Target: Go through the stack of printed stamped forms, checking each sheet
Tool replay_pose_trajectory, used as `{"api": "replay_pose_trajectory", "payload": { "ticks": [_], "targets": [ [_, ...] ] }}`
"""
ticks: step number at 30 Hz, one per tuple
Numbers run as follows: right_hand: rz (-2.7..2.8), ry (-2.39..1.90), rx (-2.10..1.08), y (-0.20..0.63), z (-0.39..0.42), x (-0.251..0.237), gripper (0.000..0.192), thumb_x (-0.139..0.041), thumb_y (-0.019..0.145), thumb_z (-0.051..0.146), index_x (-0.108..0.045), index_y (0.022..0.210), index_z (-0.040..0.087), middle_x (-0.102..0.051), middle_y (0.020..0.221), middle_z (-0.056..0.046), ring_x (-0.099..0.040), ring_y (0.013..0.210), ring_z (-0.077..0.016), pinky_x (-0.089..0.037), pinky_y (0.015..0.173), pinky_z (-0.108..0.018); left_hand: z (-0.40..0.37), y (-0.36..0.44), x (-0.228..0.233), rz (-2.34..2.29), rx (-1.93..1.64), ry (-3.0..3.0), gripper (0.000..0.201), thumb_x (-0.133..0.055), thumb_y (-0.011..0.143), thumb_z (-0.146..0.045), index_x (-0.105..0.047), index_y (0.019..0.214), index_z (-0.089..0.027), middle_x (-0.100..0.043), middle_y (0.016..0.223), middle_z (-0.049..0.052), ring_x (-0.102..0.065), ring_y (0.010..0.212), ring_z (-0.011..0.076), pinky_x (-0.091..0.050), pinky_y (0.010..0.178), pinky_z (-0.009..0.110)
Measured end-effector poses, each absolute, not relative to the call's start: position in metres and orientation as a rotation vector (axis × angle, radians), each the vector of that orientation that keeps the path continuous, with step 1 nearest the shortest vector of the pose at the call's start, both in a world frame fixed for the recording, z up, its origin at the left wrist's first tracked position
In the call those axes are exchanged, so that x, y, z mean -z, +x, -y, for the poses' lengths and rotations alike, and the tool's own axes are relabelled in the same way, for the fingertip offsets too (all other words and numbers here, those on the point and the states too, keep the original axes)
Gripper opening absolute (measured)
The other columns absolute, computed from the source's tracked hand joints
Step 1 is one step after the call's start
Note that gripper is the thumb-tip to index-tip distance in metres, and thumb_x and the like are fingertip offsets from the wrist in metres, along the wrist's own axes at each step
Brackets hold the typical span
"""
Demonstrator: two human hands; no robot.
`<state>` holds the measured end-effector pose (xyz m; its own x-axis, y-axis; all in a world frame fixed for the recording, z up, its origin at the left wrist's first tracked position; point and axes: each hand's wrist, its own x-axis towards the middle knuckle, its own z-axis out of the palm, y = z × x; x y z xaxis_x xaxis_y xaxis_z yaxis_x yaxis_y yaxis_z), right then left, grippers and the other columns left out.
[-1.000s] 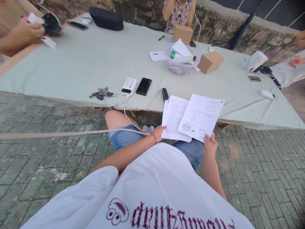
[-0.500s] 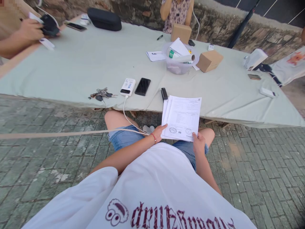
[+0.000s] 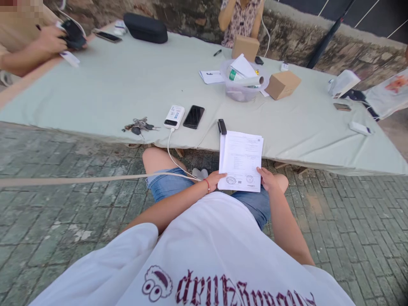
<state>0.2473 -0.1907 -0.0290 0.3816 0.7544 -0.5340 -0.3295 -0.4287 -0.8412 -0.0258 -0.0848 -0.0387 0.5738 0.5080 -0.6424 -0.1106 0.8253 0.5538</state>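
Between my two hands is a small stack of printed sheets (image 3: 242, 157) with round and oval stamps near the bottom. My left hand (image 3: 217, 180) pinches the stack's lower left edge, thumb on top. At the right edge, my right hand (image 3: 267, 177) has its thumb against the paper, its other fingers partly hidden behind. The sheets lie above my lap, their top reaching over the table edge. A black stapler (image 3: 222, 126) rests on the table by the stack's top left corner, partly covered by the paper.
On the cloth-covered table (image 3: 143, 76) are keys (image 3: 139, 126), a white power bank (image 3: 174, 117) with a cable, a black phone (image 3: 194, 117), a plastic basin (image 3: 244, 91) and a cardboard box (image 3: 283, 85). One person's hands (image 3: 52, 40) hold a dark object at far left; another person (image 3: 240, 21) sits opposite.
The sheets have come closer together into a neater stack. My right hand has shifted from the lower right corner up along the right edge. The view has moved slightly.
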Motion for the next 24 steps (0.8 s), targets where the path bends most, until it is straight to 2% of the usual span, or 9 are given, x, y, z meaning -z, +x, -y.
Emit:
{"api": "replay_pose_trajectory", "payload": {
  "ticks": [5, 8, 12, 18, 21, 24],
  "targets": [
    [0.359, -1.33, -1.521, 0.246, 0.168, 0.031, 0.045, -0.091, 0.071, 0.033, -0.071, 0.109, 0.02, -0.08, 0.113, -0.012, -0.075, 0.111, -0.0337, -0.064, 0.096, -0.053, 0.088, -0.026, 0.043, -0.907, -0.274, 0.606, 0.04, -0.096, 0.059, -0.017, -0.078, 0.094, -0.011, -0.081, 0.102, 0.015, -0.073, 0.112, 0.0375, -0.052, 0.11, 0.054],
    [0.356, -1.371, -1.531, 0.236, 0.166, 0.03, 0.047, -0.093, 0.066, 0.024, -0.073, 0.109, 0.018, -0.08, 0.112, -0.013, -0.076, 0.11, -0.0349, -0.064, 0.097, -0.055, 0.084, -0.025, 0.042, -0.89, -0.319, 0.667, 0.054, -0.1, 0.052, -0.021, -0.078, 0.102, -0.013, -0.08, 0.114, 0.015, -0.071, 0.118, 0.0367, -0.049, 0.114, 0.053],
    [0.348, -1.446, -1.364, 0.231, 0.184, 0.024, 0.052, -0.095, 0.064, 0.028, -0.074, 0.111, 0.02, -0.079, 0.118, -0.011, -0.077, 0.107, -0.0352, -0.065, 0.096, -0.056, 0.07, -0.014, 0.029, -0.849, -0.501, 0.779, 0.063, -0.099, 0.055, -0.029, -0.074, 0.112, -0.017, -0.076, 0.127, 0.014, -0.068, 0.123, 0.0346, -0.049, 0.113, 0.052],
    [0.504, -1.561, -0.968, 0.249, 0.201, 0.0, 0.054, -0.093, 0.064, 0.046, -0.076, 0.109, 0.022, -0.077, 0.124, -0.012, -0.073, 0.116, -0.0384, -0.06, 0.102, -0.061, 0.039, 0.03, -0.014, -0.627, -0.608, 0.893, 0.059, -0.099, 0.055, -0.029, -0.077, 0.107, -0.014, -0.077, 0.122, 0.017, -0.067, 0.123, 0.0376, -0.047, 0.114, 0.054],
    [0.655, -1.549, -0.779, 0.259, 0.182, -0.022, 0.055, -0.088, 0.069, 0.052, -0.073, 0.114, 0.023, -0.075, 0.128, -0.011, -0.068, 0.126, -0.0353, -0.056, 0.108, -0.058, 0.014, 0.048, -0.039, -0.577, -0.637, 0.93, 0.059, -0.101, 0.05, -0.029, -0.079, 0.102, -0.01, -0.079, 0.115, 0.017, -0.068, 0.121, 0.0406, -0.048, 0.112, 0.056],
    [0.793, -1.416, -0.61, 0.264, 0.15, -0.046, 0.063, -0.087, 0.072, 0.049, -0.067, 0.126, 0.024, -0.072, 0.134, -0.01, -0.062, 0.134, -0.0297, -0.046, 0.119, -0.054, -0.02, 0.054, -0.065, -0.516, -0.719, 1.05, 0.056, -0.1, 0.051, -0.029, -0.079, 0.098, -0.008, -0.08, 0.11, 0.017, -0.068, 0.12, 0.0405, -0.049, 0.11, 0.057]
  ]
}}
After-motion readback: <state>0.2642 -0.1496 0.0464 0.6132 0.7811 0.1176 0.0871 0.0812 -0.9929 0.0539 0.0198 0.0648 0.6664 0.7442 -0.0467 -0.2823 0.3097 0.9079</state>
